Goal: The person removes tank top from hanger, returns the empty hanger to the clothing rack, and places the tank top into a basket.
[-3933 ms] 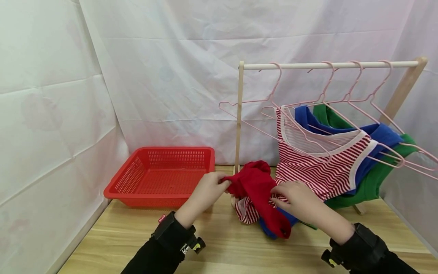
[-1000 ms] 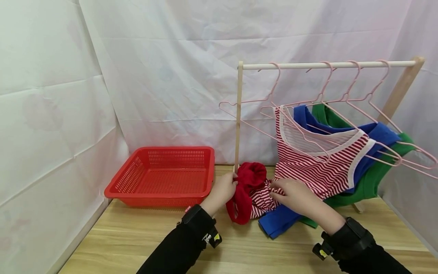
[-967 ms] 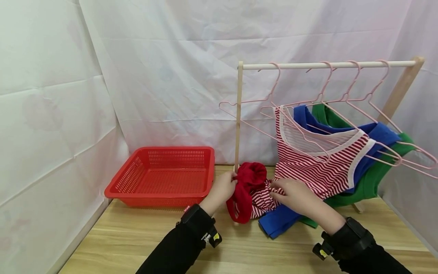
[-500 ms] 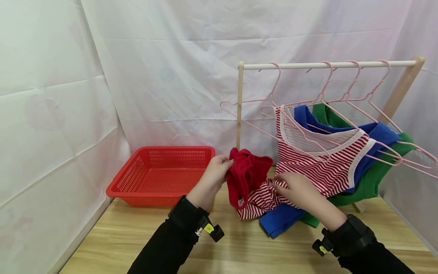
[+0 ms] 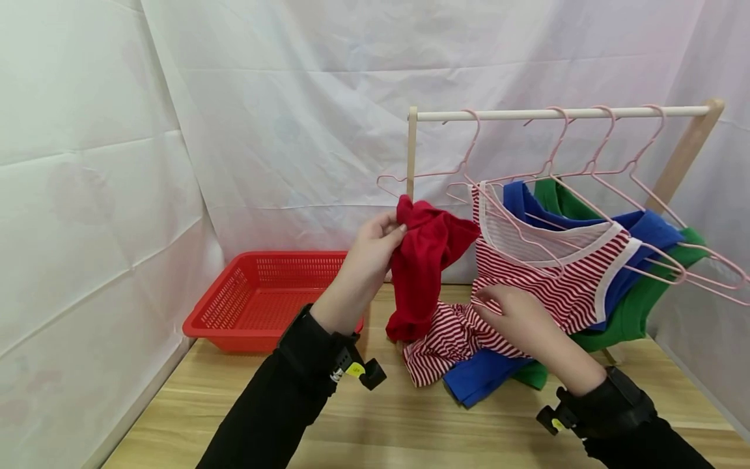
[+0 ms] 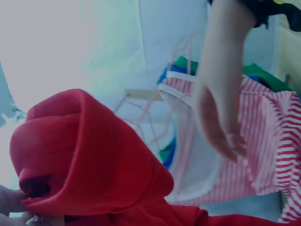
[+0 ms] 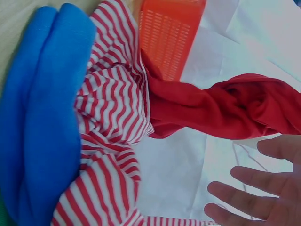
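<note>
A red cloth garment, bunched up, is held by its top edge in my left hand, pinched between thumb and fingers. Its lower end hangs beside the striped cloth; in the left wrist view a folded opening of the red garment shows. My right hand is in front of the red-and-white striped tank top on the rack. The right wrist view shows its fingers spread and holding nothing. The striped top's lower part lies bunched on the table, over a blue garment's hem.
A red plastic basket stands at the left. The rack's white rail carries several pink hangers, the leftmost bare. Behind the striped top hang blue and green garments. White cloth encloses the wooden table.
My left hand has lifted the red garment from the table, up past the rack's left post. My right hand has risen slightly from the striped cloth, its fingers loosened.
</note>
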A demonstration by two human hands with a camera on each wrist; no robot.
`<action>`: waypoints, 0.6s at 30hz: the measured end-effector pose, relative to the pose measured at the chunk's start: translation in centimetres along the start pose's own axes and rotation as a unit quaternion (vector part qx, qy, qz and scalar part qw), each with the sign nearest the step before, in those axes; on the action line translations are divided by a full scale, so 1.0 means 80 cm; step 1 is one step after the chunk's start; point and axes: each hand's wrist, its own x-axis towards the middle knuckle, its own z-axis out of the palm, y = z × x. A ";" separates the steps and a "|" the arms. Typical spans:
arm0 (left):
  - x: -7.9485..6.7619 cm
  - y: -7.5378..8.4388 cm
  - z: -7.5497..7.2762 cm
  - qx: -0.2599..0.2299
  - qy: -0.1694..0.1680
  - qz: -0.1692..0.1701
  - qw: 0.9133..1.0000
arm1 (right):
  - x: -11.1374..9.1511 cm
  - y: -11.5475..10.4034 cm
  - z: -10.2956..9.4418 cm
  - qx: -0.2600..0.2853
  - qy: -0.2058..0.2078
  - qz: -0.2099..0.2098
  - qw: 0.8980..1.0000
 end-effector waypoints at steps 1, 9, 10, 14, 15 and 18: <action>0.000 0.007 0.003 -0.003 -0.002 0.009 1.000 | 0.000 -0.001 -0.002 0.002 -0.002 0.000 1.000; -0.004 0.059 0.021 -0.031 -0.021 0.076 0.996 | 0.000 -0.010 -0.012 0.008 -0.009 0.005 1.000; -0.004 0.065 0.023 -0.034 -0.023 0.080 0.996 | 0.000 -0.012 -0.013 0.009 -0.008 0.006 1.000; -0.007 0.086 0.031 -0.045 -0.028 0.106 0.993 | 0.000 -0.013 -0.017 0.019 -0.007 0.012 1.000; -0.008 0.091 0.033 -0.049 -0.029 0.112 0.992 | 0.000 -0.014 -0.018 0.023 -0.006 0.014 1.000; -0.013 0.101 0.035 -0.060 -0.036 0.133 0.989 | 0.000 -0.013 -0.019 0.032 -0.007 0.023 0.999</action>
